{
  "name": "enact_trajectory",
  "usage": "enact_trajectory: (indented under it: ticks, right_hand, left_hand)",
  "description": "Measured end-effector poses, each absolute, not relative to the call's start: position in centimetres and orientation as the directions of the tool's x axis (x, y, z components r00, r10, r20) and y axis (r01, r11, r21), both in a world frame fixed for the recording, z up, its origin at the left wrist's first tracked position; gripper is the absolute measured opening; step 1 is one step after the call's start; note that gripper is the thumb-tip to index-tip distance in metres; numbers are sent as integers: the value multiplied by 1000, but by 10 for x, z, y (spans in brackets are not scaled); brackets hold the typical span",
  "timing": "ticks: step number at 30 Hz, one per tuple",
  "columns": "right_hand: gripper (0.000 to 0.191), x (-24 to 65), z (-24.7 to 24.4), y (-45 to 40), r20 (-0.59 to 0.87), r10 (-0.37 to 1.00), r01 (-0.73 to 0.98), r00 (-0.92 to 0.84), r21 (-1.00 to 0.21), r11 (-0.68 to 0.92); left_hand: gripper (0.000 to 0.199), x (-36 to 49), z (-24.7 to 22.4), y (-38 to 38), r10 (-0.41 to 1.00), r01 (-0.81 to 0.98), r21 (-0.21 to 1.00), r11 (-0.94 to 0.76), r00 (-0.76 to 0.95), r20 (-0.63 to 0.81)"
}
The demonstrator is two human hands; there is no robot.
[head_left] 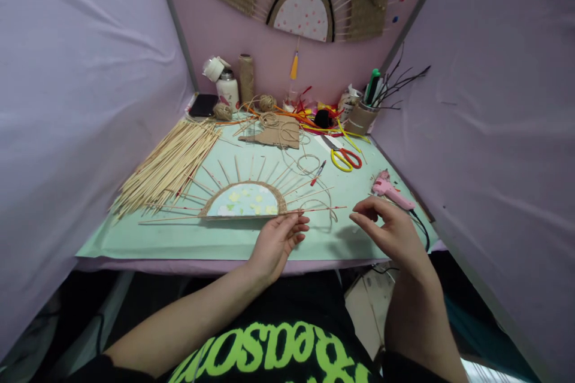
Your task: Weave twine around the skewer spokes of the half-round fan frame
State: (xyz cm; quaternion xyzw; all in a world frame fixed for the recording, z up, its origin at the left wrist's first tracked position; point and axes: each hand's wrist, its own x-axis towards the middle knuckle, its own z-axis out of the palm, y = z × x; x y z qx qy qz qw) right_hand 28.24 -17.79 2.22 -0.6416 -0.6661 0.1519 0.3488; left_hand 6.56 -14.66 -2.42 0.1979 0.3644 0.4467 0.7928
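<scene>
A half-round fan piece with a pale blue floral face, a twine-wrapped rim and thin sticks fanning outward lies near the table's front. My left hand pinches its lower right corner, where the twine band meets a stick. To the right of the fan, my right hand is raised over the table, thumb and index finger curved toward each other with a small gap; I see nothing clear between them. Loose twine trails beside the fan's right edge.
A pile of thin sticks lies left. Scissors, a marker and a pink glue gun with a cord are right. Cardboard, twine balls, a bottle and a pen holder stand behind.
</scene>
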Motion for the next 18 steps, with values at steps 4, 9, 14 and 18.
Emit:
enact_trajectory:
  ticks: [4,9,14,18]
  right_hand:
    - [28,273,9,-174,250,962,782,111,-619,71]
    - [24,269,-9,-176,185,976,719,114,-693,47]
    - [19,269,-9,-186,87,996,702,-24,-708,79]
    - [18,263,-9,-187,50,989,690,-136,-712,131]
  left_hand:
    - [22,66,-23,-146,857,-572,639,515,321,-403]
    - [22,65,-22,-146,862,-580,639,506,307,-404]
    - [22,65,-23,-147,866,-584,640,500,315,-388]
    - [27,63,-22,-147,858,-597,617,513,384,-341]
